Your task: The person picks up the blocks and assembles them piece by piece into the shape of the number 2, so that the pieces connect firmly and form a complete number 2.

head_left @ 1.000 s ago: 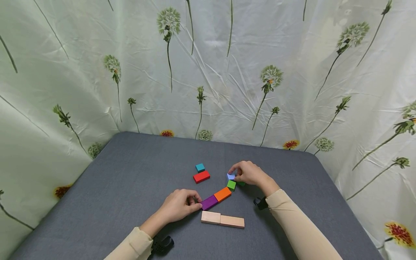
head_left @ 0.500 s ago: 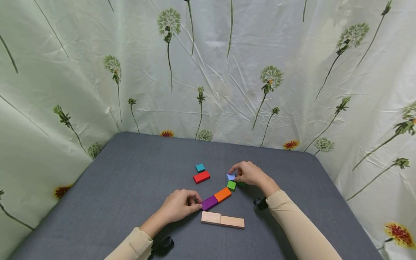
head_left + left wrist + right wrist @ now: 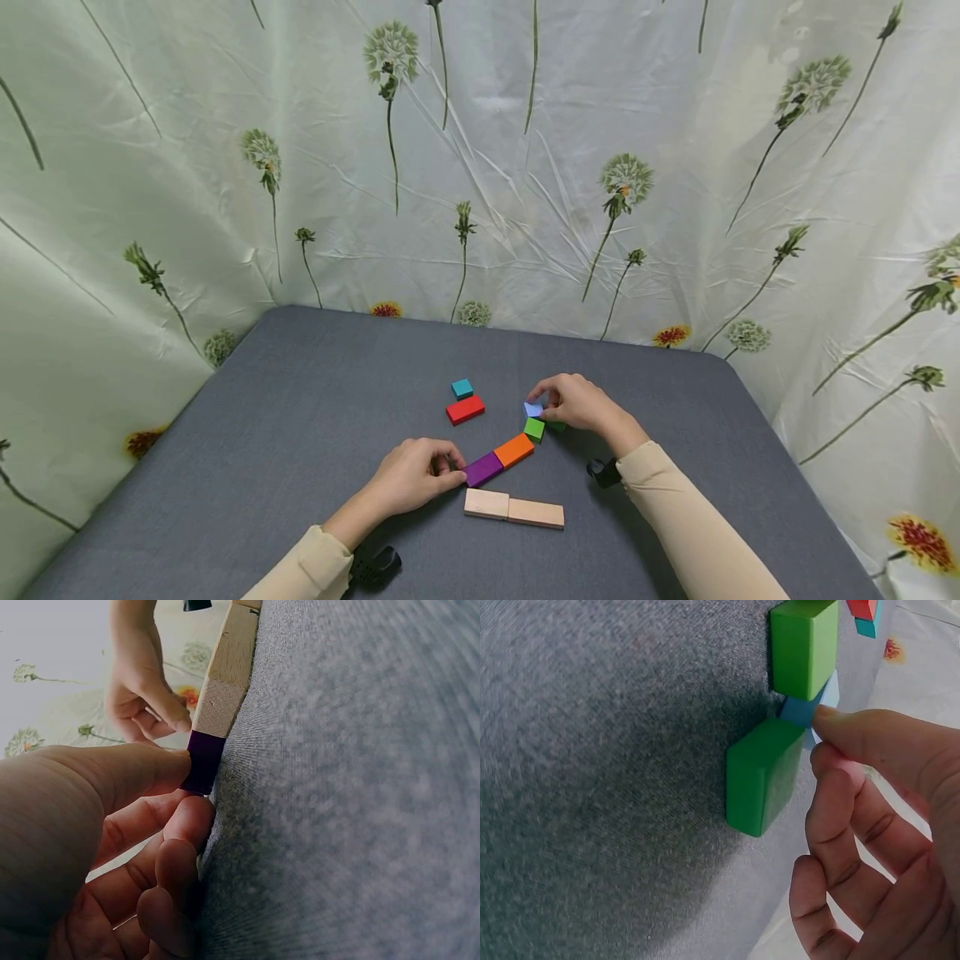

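Observation:
My left hand [image 3: 411, 475] pinches the near left end of a purple block [image 3: 483, 469] between thumb and fingertips, as the left wrist view shows close to the cloth. End to end with it, an orange block [image 3: 514, 450] continues the slanting row. My right hand [image 3: 579, 402] has thumb and index finger on a light blue block [image 3: 799, 712], partly hidden behind other blocks in the right wrist view. A light green block [image 3: 804, 652] stands beside the blue one. On its other side is a dark green block [image 3: 761, 780], mostly covered by the hand in the head view.
Two plain wooden blocks [image 3: 487, 503] lie end to end in front of the purple and orange row. A red block [image 3: 466, 409] and a teal block [image 3: 462, 388] lie farther back, left of the right hand. A flowered curtain [image 3: 480, 150] hangs behind the grey cloth-covered table [image 3: 345, 375].

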`<state>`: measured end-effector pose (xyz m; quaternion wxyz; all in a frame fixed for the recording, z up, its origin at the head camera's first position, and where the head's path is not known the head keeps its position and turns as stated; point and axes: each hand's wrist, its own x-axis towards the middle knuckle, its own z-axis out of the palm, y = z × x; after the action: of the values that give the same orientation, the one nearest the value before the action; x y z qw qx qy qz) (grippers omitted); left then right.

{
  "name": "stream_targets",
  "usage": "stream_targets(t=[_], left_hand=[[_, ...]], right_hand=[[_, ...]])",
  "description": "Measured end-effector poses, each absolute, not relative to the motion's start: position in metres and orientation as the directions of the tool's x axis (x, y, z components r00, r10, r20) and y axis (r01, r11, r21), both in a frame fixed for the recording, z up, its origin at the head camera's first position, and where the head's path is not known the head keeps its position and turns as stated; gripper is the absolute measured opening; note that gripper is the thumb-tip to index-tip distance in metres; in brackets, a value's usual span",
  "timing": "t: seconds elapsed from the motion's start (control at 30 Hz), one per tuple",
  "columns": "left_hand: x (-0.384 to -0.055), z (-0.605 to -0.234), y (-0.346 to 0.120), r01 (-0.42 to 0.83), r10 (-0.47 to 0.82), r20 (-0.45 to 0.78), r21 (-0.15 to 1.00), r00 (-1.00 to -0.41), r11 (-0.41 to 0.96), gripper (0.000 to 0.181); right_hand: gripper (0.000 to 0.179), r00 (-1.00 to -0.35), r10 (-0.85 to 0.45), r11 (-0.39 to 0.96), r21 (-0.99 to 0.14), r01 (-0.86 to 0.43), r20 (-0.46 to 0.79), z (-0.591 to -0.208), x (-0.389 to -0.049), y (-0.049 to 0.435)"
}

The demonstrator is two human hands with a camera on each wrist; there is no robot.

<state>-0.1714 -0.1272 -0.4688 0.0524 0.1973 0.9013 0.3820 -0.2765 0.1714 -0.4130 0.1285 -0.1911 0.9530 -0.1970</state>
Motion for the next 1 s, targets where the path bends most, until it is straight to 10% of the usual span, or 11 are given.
stream_targets(t=[1.0], left_hand=[[-0.171,-0.471,-0.127,0.309,0.39,0.052,0.71,-0.919,0.633,0.007]], right_hand=[[0.027,-0.936,-0.32,0.894,-0.374,-0.246,-0.149,-0.414,-0.261,0.198]])
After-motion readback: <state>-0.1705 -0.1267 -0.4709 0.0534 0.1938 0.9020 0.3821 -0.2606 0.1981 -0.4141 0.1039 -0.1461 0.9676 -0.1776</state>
